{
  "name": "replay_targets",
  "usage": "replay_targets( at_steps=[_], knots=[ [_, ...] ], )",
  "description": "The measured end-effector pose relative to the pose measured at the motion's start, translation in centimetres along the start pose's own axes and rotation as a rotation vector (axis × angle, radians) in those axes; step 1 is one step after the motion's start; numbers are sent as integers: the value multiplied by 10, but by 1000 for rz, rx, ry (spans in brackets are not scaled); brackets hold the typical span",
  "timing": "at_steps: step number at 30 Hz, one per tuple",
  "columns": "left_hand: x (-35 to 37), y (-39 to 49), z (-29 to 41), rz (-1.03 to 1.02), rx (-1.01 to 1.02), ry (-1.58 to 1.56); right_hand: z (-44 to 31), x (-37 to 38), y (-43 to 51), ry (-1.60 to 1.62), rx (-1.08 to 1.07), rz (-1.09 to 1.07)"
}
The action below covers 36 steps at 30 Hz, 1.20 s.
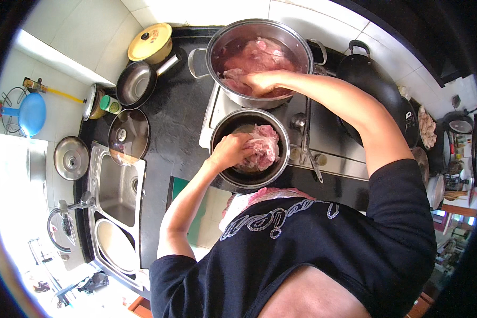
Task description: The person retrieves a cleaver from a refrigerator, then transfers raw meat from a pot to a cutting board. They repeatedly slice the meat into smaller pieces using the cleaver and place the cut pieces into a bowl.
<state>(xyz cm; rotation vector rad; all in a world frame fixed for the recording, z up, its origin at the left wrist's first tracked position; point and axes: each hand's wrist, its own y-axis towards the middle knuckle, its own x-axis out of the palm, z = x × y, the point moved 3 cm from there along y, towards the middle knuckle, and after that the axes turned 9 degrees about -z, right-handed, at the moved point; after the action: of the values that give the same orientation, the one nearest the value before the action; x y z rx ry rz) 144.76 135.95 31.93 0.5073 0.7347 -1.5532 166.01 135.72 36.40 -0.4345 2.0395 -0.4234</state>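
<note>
A large two-handled steel pot (258, 102) stands at the back of the stove, holding raw meat (262, 53) in reddish liquid. My right hand (262, 82) reaches over its near rim, the fingers partly hidden among pieces of meat; whether they grip one cannot be told. Nearer my body is a smaller round metal pot (283, 169) with a dark inside. In it, my left hand (232, 149) is closed on a pale pink chunk of raw meat (264, 149), its fingertips hidden against the piece.
On the left are a frying pan (137, 85), a glass lid (128, 135), a yellow lidded pot (151, 43) and a steel sink (119, 190). Metal utensils (307, 139) lie on the stove right of the smaller pot. A black wok (367, 83) stands farther right.
</note>
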Motion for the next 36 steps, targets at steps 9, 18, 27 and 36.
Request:
replay_targets(
  at_steps=[9, 18, 27, 36],
  knots=[
    [-49, -6, 9, 406, 90, -62, 29, -13, 2, 728, 2, 86],
    [-168, 57, 41, 553, 313, 347, 32, -46, -33, 1375, -229, 165],
    [-167, 98, 51, 321, 344, 232, 30, -59, -52, 1247, -360, 142],
    [-191, 90, 32, 498, 102, -146, 43, -93, -55, 871, -187, 579]
  ],
)
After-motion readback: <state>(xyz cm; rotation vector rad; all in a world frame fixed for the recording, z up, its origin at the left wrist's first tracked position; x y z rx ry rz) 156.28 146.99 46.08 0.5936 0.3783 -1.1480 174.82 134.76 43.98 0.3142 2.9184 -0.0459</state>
